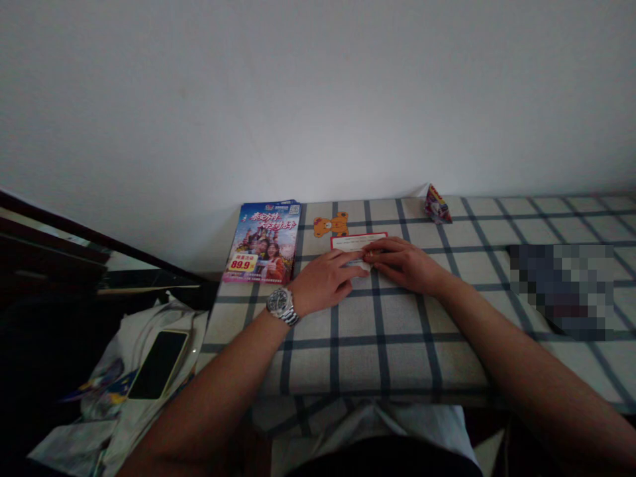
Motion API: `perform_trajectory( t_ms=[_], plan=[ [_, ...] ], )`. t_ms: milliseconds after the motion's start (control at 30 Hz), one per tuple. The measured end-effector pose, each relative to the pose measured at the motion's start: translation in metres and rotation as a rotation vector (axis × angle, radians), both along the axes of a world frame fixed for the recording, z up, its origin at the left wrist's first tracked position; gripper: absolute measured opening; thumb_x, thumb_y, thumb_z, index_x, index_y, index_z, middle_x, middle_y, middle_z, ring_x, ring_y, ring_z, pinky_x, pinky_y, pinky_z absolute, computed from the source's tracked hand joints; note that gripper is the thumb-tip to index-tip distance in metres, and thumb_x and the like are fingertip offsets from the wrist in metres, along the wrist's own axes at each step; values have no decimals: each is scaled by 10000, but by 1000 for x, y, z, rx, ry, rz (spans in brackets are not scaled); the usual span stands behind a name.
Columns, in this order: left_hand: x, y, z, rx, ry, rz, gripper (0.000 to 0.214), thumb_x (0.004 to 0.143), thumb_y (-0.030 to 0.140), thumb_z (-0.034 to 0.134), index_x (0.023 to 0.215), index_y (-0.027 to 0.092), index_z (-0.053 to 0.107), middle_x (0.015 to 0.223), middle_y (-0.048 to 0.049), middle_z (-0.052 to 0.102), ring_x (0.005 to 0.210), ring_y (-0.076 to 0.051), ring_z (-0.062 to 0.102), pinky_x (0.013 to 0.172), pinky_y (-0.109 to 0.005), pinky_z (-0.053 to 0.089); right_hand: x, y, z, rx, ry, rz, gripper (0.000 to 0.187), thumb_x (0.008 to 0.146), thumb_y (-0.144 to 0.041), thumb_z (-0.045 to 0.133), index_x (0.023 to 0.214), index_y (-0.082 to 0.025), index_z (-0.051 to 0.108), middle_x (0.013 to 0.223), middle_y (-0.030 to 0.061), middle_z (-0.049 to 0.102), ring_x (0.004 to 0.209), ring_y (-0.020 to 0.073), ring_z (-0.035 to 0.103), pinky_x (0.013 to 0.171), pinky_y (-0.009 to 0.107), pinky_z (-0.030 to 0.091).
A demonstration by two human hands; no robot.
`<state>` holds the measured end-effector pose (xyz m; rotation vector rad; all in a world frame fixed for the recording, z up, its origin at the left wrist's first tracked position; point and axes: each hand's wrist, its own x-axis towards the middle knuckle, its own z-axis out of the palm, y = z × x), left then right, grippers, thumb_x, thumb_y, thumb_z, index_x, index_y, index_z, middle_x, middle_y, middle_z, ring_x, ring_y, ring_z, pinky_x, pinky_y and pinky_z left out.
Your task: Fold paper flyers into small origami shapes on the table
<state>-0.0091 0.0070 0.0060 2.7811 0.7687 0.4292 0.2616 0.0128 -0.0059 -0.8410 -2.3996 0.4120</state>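
Note:
A small sheet of paper (358,241) with a red border and lines of print lies on the checked tablecloth, partly covered by my fingers. My left hand (325,279), with a metal watch (282,305) on its wrist, reaches in from the left, its fingertips closed on the paper's near part. From the right, my right hand (406,266) meets it, thumb and fingers pinched together at the paper's right side. A pale folded bit of the paper shows between the fingertips; its exact shape is hidden.
A stack of printed flyers (263,242) sits left. Behind the paper is a brown bear picture (330,225). A folded paper piece (438,204) stands at the back right. A blurred dark item (561,291) lies right; a phone (159,364) rests on white bags (112,404).

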Motion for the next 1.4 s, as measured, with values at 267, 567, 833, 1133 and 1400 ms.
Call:
perform_trajectory(
  t_ms=[267, 567, 833, 1133, 1400],
  plan=[
    [2, -9, 3, 18, 17, 11, 395, 959, 163, 606, 1331, 283, 667, 1514, -78, 539, 1308, -276, 543, 1143, -509, 482, 0, 2, -2, -4, 66, 56, 252, 1010, -222, 603, 1200, -242, 767, 1278, 108, 734, 1222, 268, 682, 1100, 509, 529],
    [1, -10, 1, -8, -49, -19, 390, 962, 142, 598, 1325, 266, 668, 1495, -97, 534, 1426, -272, 472, 1192, -495, 457, 0, 2, -2, -10, 85, 63, 255, 993, -212, 619, 1197, -245, 769, 1287, 112, 728, 1234, 272, 674, 1114, 510, 520],
    [6, -14, 2, -33, -46, 22, 390, 960, 166, 610, 1330, 277, 662, 1498, -97, 517, 1385, -284, 510, 1155, -524, 493, 0, 6, 1, 8, 87, 84, 264, 974, -184, 625, 1179, -262, 772, 1255, 90, 754, 1241, 275, 676, 1142, 543, 502],
    [6, -15, -1, -57, -64, 33, 398, 970, 175, 595, 1350, 282, 652, 1514, -92, 502, 1396, -274, 511, 1171, -505, 483, 0, 7, -1, 17, 63, 49, 270, 968, -196, 632, 1188, -262, 774, 1252, 86, 760, 1263, 282, 662, 1161, 550, 487],
    [12, -14, -6, -52, -80, 61, 433, 936, 149, 613, 1350, 269, 644, 1565, -97, 477, 1448, -284, 478, 1203, -519, 451, 2, 11, 0, 62, 52, 41, 247, 964, -192, 639, 1160, -249, 778, 1257, 89, 762, 1234, 280, 679, 1155, 555, 487]
  ],
)
